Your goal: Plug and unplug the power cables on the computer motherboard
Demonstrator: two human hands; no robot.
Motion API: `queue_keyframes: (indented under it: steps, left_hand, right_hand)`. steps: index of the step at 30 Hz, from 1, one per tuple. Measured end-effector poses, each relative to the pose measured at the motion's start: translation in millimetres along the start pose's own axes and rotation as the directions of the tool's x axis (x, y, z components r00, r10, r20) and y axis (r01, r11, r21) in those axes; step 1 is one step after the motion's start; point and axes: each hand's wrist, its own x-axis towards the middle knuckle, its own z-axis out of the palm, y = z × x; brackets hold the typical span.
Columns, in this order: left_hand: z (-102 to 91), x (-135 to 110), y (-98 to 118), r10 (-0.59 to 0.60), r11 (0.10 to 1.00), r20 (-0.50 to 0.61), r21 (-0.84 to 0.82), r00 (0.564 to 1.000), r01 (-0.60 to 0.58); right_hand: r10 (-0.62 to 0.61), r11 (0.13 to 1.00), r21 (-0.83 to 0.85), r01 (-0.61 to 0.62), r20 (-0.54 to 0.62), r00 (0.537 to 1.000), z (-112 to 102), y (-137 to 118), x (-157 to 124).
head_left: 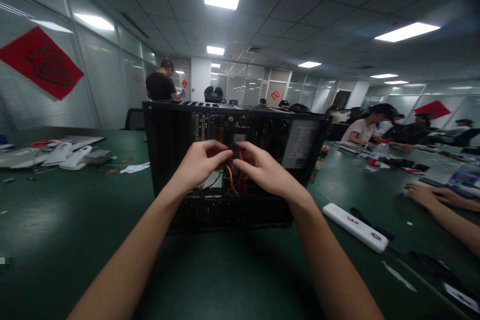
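Observation:
An open black computer case stands on the green table in front of me, its inside facing me. Both my left hand and my right hand reach into it and meet near the middle. Their fingertips pinch a dark bundle of power cables, with yellow, red and black wires hanging below. The exact piece between the fingers is partly hidden. Behind the hands the motherboard shows its slots. At the upper right inside are a round fan and the labelled power supply.
A white power strip lies right of the case, beside dark cables. Another person's hands rest at the right edge. White plastic pieces and a grey box lie on the left. A plastic bottle stands at the back right.

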Motion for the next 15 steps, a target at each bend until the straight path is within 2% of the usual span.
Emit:
queue_keyframes:
  steps: [3, 8, 11, 15]
  left_hand:
    - [-0.7, -3, 7, 0.013, 0.999, 0.048, -0.042, 0.999, -0.011]
    - [-6.8, -9, 13, -0.011, 0.990, 0.203, -0.135, 0.979, 0.039]
    - [-8.7, -10, 14, -0.003, 0.991, 0.177, -0.130, 0.984, 0.026]
    - [-6.5, -12, 15, 0.052, 0.998, 0.103, -0.031, 0.993, -0.049]
  right_hand:
    - [0.012, 0.984, 0.177, -0.013, 0.009, 1.000, -3, -1, 0]
    - [0.061, 0.959, 0.280, -0.048, -0.038, 0.997, -12, -14, -3]
    - [0.068, 0.950, 0.307, -0.052, -0.041, 0.997, -15, -19, -5]
    - [0.069, 0.963, 0.264, -0.053, -0.052, 0.996, -13, -19, -5]
